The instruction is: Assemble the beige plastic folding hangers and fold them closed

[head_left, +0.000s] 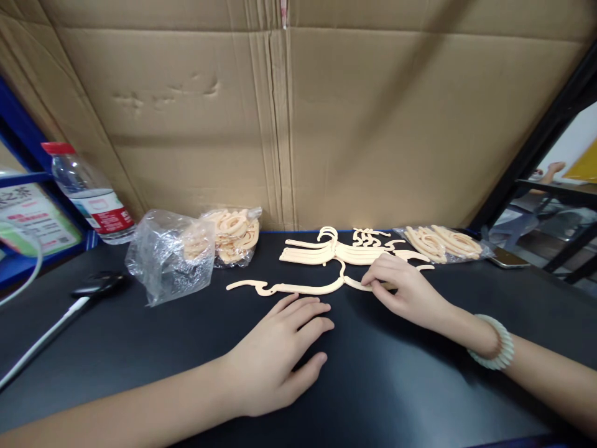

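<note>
A beige plastic clothes hanger [308, 289] lies on the black tabletop, its hook pointing away from me and a curved end piece at its left. My right hand [408, 291], wearing a pale bead bracelet, has its thumb and fingers closed on the hanger's right arm and hides part of it. In front of the hanger's left arm, my left hand [282, 354] rests on the table, open and holding nothing. Just beyond the hanger are stacked hanger arms [305, 254], with a small heap of hooks [366, 238] behind them.
Clear bags of beige parts lie at the back left [237, 239] and right [443, 242]. A crumpled plastic bag [170, 261], a water bottle [96, 199] and a black device with a white cable [97, 283] are at left. Cardboard [373, 124] stands behind; a phone [508, 257] lies at right.
</note>
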Demonstrator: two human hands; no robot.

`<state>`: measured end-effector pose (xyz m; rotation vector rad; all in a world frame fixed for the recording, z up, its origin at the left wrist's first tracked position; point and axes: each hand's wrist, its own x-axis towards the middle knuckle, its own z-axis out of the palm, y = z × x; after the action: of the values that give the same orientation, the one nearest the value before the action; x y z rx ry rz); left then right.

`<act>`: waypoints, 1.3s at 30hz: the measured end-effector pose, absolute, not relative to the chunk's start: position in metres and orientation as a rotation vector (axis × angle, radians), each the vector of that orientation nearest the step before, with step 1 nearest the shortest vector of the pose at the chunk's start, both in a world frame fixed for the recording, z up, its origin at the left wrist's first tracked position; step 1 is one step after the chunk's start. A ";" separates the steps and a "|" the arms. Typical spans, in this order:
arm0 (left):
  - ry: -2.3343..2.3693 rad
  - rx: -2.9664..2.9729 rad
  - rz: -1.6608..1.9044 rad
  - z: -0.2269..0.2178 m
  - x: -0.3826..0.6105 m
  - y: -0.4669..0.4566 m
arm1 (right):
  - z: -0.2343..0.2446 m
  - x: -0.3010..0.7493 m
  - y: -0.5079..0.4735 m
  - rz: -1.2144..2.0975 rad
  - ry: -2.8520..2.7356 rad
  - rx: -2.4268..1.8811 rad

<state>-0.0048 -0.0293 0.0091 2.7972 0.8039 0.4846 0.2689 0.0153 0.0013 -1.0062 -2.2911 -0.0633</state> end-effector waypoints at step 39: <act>0.816 2.741 0.428 0.012 -0.008 -0.030 | 0.015 0.337 0.156 -0.260 -2.213 -2.191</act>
<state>-0.0082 -0.0297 0.0115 2.7411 0.8163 0.4276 0.3366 0.1561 0.0151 -2.1915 -2.2133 -0.2599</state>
